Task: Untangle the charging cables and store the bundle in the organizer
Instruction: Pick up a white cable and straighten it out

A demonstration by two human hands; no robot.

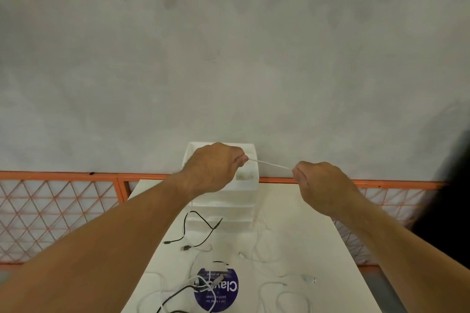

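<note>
My left hand (215, 166) and my right hand (319, 183) are raised above the white table (300, 244), each pinching one end of a taut stretch of white cable (269, 164). Behind and below them stands the clear plastic organizer (229, 208) with stacked drawers and an open top tray. A black cable (201, 232) lies in front of the organizer. More white cables (279, 295) lie loose on the table, and a tangle of black and white cables (201, 284) sits on a blue round sticker.
The blue round sticker (223, 297) is on the table's near part. An orange mesh railing (58, 208) runs behind the table on both sides. A grey wall fills the background. A dark shape (447, 198) stands at the right edge.
</note>
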